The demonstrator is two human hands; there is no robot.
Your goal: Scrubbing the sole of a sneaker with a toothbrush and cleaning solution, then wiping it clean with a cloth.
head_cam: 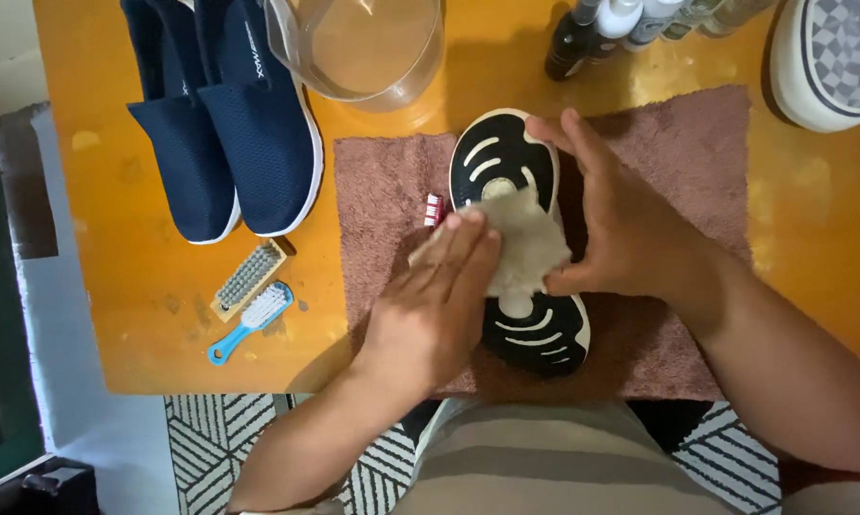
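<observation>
A shoe (506,157) lies sole-up on a brown towel (382,210), its black sole marked with white curved stripes. A pale, fluffy cloth (530,248) covers the middle of the sole. My left hand (439,296) lies flat with its fingers pressing on the cloth's left side. My right hand (621,224) cups the shoe from the right, fingers stretched toward the toe and thumb on the cloth's lower edge. A small red and white tag (434,209) shows beside the shoe.
On the orange table (144,315) a pair of navy slip-on shoes (225,114) sits at the far left, a clear plastic bowl (358,48) behind the towel. A wooden brush (247,278) and a blue-handled brush (250,321) lie left. Bottles (621,24) and a checkered shoe (835,57) stand far right.
</observation>
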